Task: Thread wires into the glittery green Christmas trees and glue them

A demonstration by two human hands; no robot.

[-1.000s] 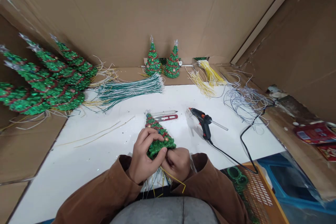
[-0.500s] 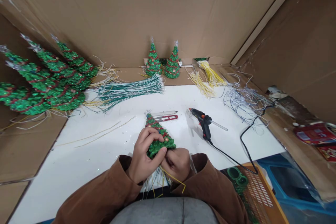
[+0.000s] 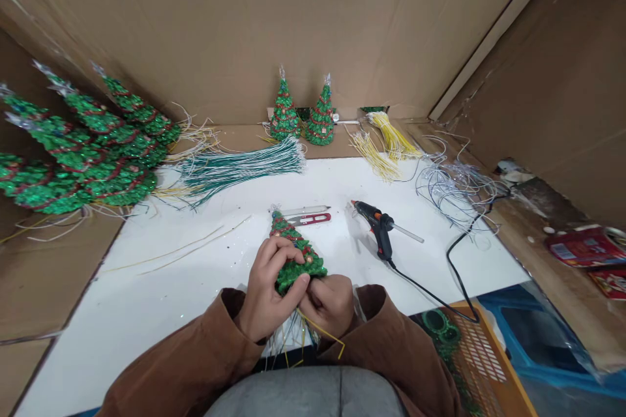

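A small green tinsel Christmas tree (image 3: 310, 253) with red garland and a silver star leans in front of me, its tip pointing away. My left hand (image 3: 274, 273) is wrapped round its near side, thumb low at the base. At the underside, my right hand (image 3: 331, 301) is closed, fingers curled by the base; what they pinch is hidden. Yellow and dark wires (image 3: 320, 326) hang from beneath the tree between my wrists. Just beyond it lie red-handled thread snips (image 3: 313, 219) and a white pen-like stick (image 3: 313, 209).
A black glue gun (image 3: 379, 229) with its cord lies to the right. Bundles of green wires (image 3: 239, 166), yellow wires (image 3: 391, 137) and a clear wire tangle (image 3: 450, 192) lie behind. Finished-looking trees (image 3: 92, 143) crowd the left; two trees (image 3: 321, 114) stand at the back. An orange crate (image 3: 508, 371) sits lower right.
Both hands keep nearly the same hold on the tree. The whole view has shifted very slightly; nothing else has visibly moved.
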